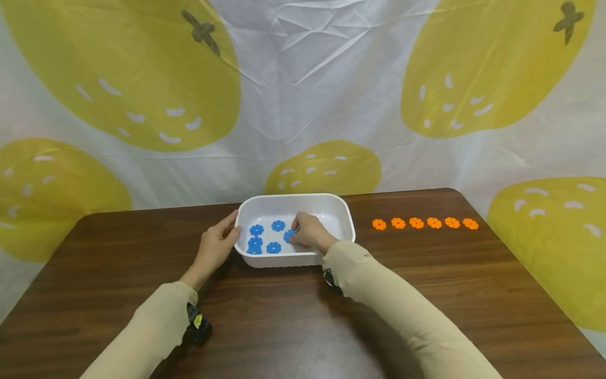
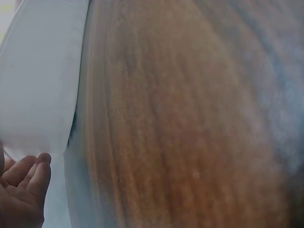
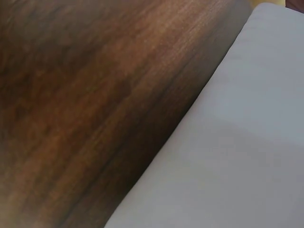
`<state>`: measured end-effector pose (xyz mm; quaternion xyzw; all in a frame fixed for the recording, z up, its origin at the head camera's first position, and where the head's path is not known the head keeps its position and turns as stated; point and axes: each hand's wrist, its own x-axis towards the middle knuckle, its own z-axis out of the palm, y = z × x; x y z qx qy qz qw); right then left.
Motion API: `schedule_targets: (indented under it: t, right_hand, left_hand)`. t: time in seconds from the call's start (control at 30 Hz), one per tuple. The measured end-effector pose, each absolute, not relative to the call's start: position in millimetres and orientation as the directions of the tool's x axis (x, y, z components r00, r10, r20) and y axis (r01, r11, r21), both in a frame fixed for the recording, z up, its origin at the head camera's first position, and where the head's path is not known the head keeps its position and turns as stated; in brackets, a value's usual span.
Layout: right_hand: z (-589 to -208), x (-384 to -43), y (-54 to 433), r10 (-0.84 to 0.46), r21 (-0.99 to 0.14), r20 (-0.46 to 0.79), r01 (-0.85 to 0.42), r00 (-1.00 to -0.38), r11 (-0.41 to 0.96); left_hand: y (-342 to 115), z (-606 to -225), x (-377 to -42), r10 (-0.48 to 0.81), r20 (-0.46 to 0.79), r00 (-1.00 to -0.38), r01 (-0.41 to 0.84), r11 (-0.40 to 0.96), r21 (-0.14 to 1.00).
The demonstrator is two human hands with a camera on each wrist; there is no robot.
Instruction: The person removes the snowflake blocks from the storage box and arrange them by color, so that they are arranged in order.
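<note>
One counter (image 1: 265, 326), one white tray (image 1: 284, 260), six blue discs (image 1: 278, 225)

Behind everything hangs a pale cloth (image 1: 326, 116) printed with big yellow fruit shapes, filling the upper part of your head view. Below it spreads the counter in dark brown wood grain. Your two cream sleeves (image 1: 402, 305) reach in over the counter from the bottom of that view. The white tray sits near the counter's far edge, about midway along it. Your left hand (image 1: 214, 247) is at the tray's left end, thumb and fingers holding it by the rim; your left wrist view shows bent fingers (image 2: 40, 178) by the outer wall. Your right hand (image 1: 310, 231) is inside the tray, fingers curled and pinching one of the blue discs. Your right wrist view takes in only the counter and the tray's outside. A dark wrist device (image 1: 198, 325) shows by each of your sleeve cuffs. The other five blue discs lie on the tray floor, to the left of your right hand: two overlap near the front left corner, one is just behind those, one is near the front wall and one lies farther back. Six orange discs (image 1: 416, 223) lie on the counter right of the tray, in a row, each apart from the next
</note>
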<state>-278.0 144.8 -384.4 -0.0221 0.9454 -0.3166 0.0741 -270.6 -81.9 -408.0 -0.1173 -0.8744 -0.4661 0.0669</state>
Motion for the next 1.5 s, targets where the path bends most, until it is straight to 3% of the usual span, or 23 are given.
schedule_targets:
  t: [0.47, 1.13, 1.5]
  right_hand:
    - [-383, -274, 146, -0.077, -0.671, -0.107, 0.015, -0.991, 0.742]
    - [-369, -274, 158, -0.031, -0.856, -0.027, 0.007, -0.999, 0.517]
    - [-349, -250, 201, 0.023, -0.925, 0.010, 0.000, -1.000, 0.379]
  left_hand:
    - [-82, -407, -270, 0.134, 0.222, -0.966, 0.259, 0.537, 0.803]
    - [-81, -406, -267, 0.148, 0.216, -0.965, 0.262, 0.536, 0.802]
    - [-81, -407, -268, 0.140, 0.234, -0.962, 0.272, 0.544, 0.794]
